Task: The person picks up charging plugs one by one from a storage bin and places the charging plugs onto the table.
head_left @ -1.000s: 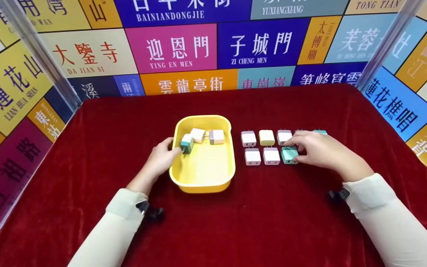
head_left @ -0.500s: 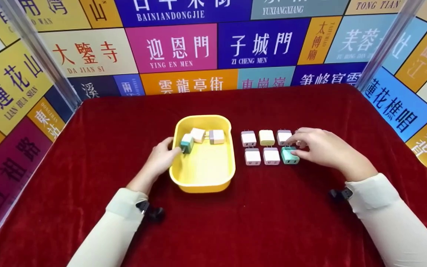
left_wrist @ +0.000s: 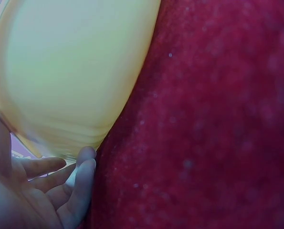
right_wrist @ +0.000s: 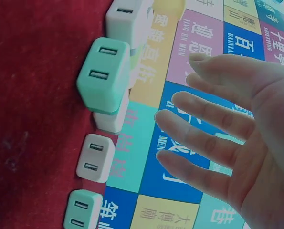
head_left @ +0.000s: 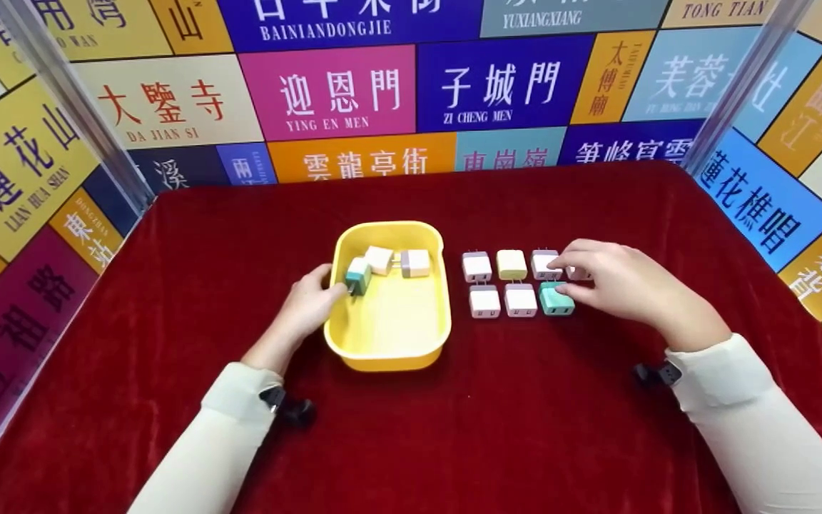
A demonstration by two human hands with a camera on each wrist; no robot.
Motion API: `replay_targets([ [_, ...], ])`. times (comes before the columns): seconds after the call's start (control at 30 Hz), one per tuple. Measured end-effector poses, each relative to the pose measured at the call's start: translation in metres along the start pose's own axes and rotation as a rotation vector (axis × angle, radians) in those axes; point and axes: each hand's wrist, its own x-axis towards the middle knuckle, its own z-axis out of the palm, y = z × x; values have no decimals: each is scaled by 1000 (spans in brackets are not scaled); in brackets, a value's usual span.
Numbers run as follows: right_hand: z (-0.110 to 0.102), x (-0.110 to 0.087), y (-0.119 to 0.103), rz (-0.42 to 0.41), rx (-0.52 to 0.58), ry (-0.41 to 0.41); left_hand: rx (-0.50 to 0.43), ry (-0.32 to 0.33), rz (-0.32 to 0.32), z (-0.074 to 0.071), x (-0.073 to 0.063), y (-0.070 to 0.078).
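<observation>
My left hand [head_left: 309, 305] grips the left wall of a yellow plastic bin [head_left: 400, 318]; in the left wrist view its fingers lie along the bin's outer side. Inside the bin lie a green-and-white charger plug [head_left: 358, 277], a white one [head_left: 379, 260] and a white-and-purple one [head_left: 415, 263]. My right hand [head_left: 614, 289] hovers over the right end of two rows of charger plugs, fingers extended and holding nothing. Just below its thumb stands a green charger plug [head_left: 557, 300], its two ports facing me. The right wrist view shows a gap between that green charger plug [right_wrist: 103, 74] and the hand.
Left of the green plug stand two pinkish-white plugs, one at the row's left end [head_left: 484, 303]. Behind are a yellow plug [head_left: 511, 264] and several others, partly covered by the right hand. Red velvet cloth [head_left: 496, 428] covers the table; printed panels [head_left: 347, 93] stand behind.
My right hand has let go of the green charger plug, spread its fingers and lifted slightly away. The plug stays in the front row. The left hand and bin hold their place.
</observation>
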Motion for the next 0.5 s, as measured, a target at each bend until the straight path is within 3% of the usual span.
replay_targets([
  [0.5,-4,1,-21,-65,-5,-3,11,-5,-3,0,1,-1],
])
